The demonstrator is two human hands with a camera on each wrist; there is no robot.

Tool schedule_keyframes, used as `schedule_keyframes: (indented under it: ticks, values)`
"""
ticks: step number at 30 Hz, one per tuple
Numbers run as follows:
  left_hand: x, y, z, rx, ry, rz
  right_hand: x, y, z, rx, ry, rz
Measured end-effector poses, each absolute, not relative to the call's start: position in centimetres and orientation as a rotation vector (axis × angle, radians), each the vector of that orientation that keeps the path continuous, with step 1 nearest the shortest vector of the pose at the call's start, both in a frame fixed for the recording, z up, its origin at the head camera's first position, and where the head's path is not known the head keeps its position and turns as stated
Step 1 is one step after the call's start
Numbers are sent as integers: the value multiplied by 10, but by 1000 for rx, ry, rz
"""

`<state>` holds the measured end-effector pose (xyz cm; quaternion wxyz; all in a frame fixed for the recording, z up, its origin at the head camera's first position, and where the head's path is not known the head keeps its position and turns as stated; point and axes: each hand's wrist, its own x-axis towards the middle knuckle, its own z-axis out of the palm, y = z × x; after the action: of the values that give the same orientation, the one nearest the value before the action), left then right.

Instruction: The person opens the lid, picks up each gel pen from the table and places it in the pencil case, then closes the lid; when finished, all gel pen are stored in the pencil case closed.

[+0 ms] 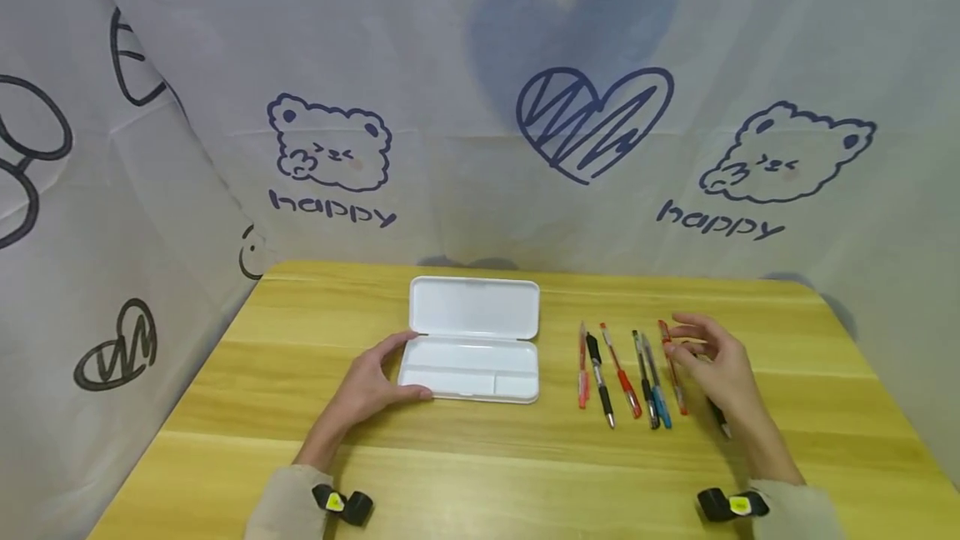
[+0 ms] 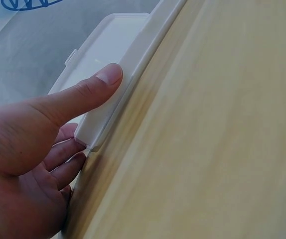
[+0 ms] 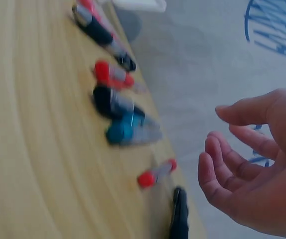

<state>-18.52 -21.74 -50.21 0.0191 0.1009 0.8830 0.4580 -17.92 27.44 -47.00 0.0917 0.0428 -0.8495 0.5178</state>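
Note:
A white pencil case lies with its lid raised, its divided lower tray bare inside. My left hand holds the case by its left end, the thumb along the front wall and the fingers around the back corner. In the left wrist view the thumb presses that white wall. Above the rightmost pens hovers my right hand, fingers loosely bent with nothing between them. Near its fingertips lies a red-capped pen, and a black pen is partly hidden beneath the hand.
To the right of the case several pens lie side by side: a pink pen, a black-and-silver pen, a red pen, a black-capped pen and a blue pen. Printed cloth hangs behind the wooden table.

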Motion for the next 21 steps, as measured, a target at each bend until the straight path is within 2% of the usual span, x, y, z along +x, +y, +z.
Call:
schedule_keyframes:
  ticks: [8,21]
  values:
    - [-185,-217,-503,289,2743,1420,-179,295,-480,-106,-2663,1373]
    - [-184,-217,-501,273,2740,1410,-177,310,-487,-98,-2837,1066]
